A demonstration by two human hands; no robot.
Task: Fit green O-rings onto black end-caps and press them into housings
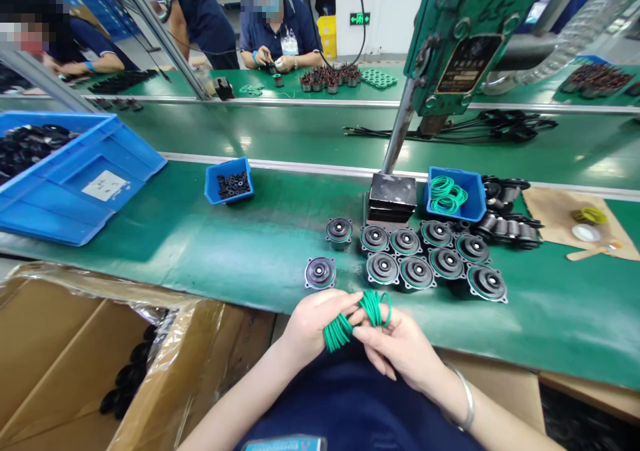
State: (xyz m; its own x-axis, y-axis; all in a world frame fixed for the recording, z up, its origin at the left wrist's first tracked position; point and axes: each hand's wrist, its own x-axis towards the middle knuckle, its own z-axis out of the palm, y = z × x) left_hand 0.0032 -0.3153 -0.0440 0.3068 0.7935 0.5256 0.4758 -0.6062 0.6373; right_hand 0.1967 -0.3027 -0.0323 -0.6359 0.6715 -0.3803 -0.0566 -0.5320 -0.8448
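Note:
My left hand is closed on a bundle of green rubber rings, which loop around its fingers. Touching it, my right hand pinches near a second cluster of green rings at the fingertips. Both hands are held over the near edge of the bench. Just beyond them, several round black motor housings stand upright in rows, some with a green ring seated around the rim. Two more stand apart on the left, the nearer black housing and one behind it.
A green press rises over a black block. Beside it sits a blue bin of green rings. A small blue bin holds black parts; a large blue crate stands left. Co-workers sit across the bench. An open carton is lower left.

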